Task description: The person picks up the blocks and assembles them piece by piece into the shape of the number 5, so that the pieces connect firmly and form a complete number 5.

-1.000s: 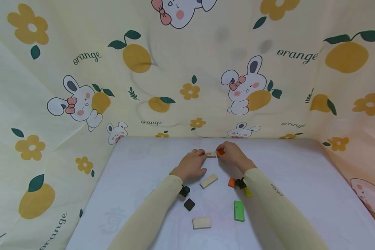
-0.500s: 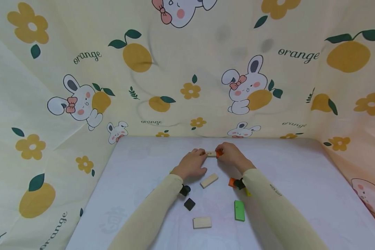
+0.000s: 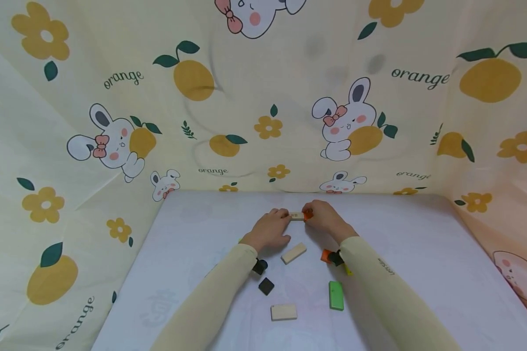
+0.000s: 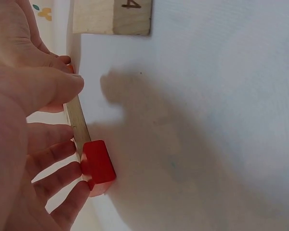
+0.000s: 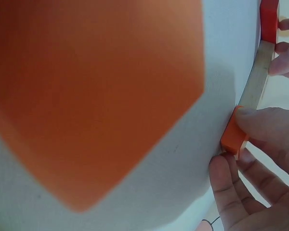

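Note:
Near the table's far edge lies a row of small blocks. A pale wooden block [image 3: 296, 216] with dark markings on top is in its middle. A red block [image 4: 98, 163] stands against its left end, and an orange block [image 5: 234, 132] against its right end. My left hand [image 3: 269, 230] touches the red and wooden blocks from behind with extended fingertips, its thumb apart from them. My right hand [image 3: 328, 218] pinches the orange block, thumb on the near face and fingers at its end and back. The red block is hidden by my left hand in the head view.
Closer in lie a tilted wooden block [image 3: 293, 253], another wooden block [image 3: 283, 312], a green block [image 3: 335, 295] and a black square block [image 3: 266, 286]. Orange [image 3: 327, 256], black and yellow pieces sit beside the right sleeve. Black pieces [image 3: 260, 266] lie by the left sleeve.
The orange block has moved slightly left in my right hand, closing the small gap to the wooden block. My left hand has stayed nearly in place.

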`<state>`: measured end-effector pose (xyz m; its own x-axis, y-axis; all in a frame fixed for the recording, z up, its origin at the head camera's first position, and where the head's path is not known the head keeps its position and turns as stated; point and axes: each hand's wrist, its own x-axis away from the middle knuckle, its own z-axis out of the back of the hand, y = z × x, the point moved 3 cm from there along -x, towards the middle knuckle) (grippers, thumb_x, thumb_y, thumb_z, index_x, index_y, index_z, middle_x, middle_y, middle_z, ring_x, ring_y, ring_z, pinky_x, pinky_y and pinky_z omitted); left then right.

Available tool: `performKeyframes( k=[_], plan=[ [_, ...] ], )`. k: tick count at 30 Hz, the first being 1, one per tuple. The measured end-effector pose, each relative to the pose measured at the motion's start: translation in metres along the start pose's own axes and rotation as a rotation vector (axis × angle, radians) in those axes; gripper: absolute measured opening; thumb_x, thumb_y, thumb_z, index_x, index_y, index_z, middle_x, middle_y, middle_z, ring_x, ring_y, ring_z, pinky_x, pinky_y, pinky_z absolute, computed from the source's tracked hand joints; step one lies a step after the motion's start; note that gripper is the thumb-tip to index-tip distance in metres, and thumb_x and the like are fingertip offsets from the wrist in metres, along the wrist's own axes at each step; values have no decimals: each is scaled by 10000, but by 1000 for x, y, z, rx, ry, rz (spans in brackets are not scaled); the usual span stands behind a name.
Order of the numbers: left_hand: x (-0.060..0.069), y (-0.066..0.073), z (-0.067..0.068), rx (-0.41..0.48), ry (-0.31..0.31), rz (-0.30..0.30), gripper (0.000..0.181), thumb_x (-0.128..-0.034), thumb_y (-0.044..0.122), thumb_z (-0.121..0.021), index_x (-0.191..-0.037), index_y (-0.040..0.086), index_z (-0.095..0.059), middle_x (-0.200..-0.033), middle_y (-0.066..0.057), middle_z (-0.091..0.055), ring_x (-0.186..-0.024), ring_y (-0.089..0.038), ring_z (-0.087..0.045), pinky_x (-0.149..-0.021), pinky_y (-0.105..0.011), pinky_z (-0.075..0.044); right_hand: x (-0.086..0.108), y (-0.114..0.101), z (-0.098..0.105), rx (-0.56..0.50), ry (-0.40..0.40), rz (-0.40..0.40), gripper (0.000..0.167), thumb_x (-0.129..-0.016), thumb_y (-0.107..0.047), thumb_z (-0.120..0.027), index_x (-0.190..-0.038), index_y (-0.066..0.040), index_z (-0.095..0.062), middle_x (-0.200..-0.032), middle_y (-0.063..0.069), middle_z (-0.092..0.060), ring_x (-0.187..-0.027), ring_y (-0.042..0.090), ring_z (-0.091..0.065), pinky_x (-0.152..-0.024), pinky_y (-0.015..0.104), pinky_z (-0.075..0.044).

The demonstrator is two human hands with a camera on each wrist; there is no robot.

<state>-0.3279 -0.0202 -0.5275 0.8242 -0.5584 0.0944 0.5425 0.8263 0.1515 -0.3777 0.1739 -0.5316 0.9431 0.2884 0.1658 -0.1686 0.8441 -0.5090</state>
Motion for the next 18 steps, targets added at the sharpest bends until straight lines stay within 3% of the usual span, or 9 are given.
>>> performKeyframes(
  k=[12, 18],
  plan=[
    [-4, 5, 3, -27, -24, 23, 595, -1072, 364, -666, -1585, 87, -552, -1627, -61, -479, -1484, -243, -433, -1212, -416, -393, 0, 2, 1, -5, -4, -1, 362, -954, -39, -779, -1314, -38, -738, -1158, 124, -683, -1043, 324, -580, -1029, 527, -497],
    [-7, 9, 6, -48, -43, 36, 523, -1075, 363, -660, -1519, 90, -617, -1556, -53, -530, -1381, -236, -501, -1148, -405, -458, 1, 1, 1, -24, -5, 10, 372, -939, -19, -774, -1308, -52, -741, -1173, 132, -673, -1056, 332, -568, -1040, 533, -485]
  ],
)
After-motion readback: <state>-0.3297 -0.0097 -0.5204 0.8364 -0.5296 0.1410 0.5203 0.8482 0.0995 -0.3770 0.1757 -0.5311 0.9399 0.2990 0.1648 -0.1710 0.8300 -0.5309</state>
